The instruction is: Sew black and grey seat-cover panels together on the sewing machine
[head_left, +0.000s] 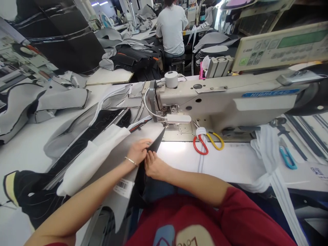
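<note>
A fabric panel, grey on one face and black on the other, [148,131] lies at the front of the sewing machine [217,106], its far corner close to the needle area. My left hand [138,152], with a bracelet at the wrist, is closed on the panel's right edge. Just beside it, my right hand [156,166] pinches the same edge lower down, where the black side shows. Both sets of fingertips are partly hidden. A barcode label [123,187] sits on the panel's lower part. White padded material [94,157] lies along its left.
Scissors with red and yellow handles [201,148] lie right of the needle area. Farther right are a white striped strap [269,150] and blue-handled snips [287,157]. Grey cut pieces [61,97] cover the left table. A person in a white shirt [171,29] sits beyond the machine.
</note>
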Action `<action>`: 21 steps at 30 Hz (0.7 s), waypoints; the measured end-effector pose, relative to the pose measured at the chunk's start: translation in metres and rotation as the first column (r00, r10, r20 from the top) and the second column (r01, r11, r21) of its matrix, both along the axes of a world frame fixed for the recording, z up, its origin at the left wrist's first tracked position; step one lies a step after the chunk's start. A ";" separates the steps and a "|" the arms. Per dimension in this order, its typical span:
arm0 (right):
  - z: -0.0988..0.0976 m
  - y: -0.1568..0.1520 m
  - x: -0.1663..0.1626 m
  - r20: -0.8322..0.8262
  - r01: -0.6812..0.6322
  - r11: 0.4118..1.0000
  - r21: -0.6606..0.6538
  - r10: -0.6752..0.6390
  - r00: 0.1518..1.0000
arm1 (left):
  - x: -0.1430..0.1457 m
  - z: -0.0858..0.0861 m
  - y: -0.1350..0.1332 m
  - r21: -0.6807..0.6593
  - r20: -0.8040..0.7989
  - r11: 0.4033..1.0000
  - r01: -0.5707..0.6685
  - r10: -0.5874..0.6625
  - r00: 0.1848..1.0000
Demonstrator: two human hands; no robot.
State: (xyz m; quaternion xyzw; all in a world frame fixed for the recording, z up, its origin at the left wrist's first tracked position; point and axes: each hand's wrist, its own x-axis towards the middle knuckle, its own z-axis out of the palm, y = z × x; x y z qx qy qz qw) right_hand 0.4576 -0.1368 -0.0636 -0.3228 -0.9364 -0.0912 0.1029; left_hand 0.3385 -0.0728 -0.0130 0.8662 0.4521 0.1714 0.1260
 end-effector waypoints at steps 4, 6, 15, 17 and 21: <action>0.008 -0.010 0.008 -0.010 -0.131 0.984 -0.122 0.131 0.991 | 0.023 -0.012 -0.023 0.020 -0.026 0.999 0.032 -0.031 0.999; 0.011 -0.012 0.017 -0.021 -0.165 0.976 -0.143 0.164 0.986 | 0.031 -0.018 -0.031 0.038 -0.023 0.999 0.006 -0.006 1.000; 0.010 -0.004 0.040 -0.061 -0.209 0.958 -0.198 0.200 0.978 | 0.050 -0.026 -0.028 0.086 -0.016 0.994 -0.062 0.064 0.998; 0.009 0.001 0.042 -0.064 -0.208 0.955 -0.213 0.199 0.978 | 0.055 -0.027 -0.022 0.075 -0.026 0.994 -0.073 0.075 0.997; 0.004 0.009 0.047 -0.075 -0.180 0.961 -0.212 0.167 0.983 | 0.063 -0.029 -0.010 0.039 -0.060 0.994 -0.107 0.109 0.992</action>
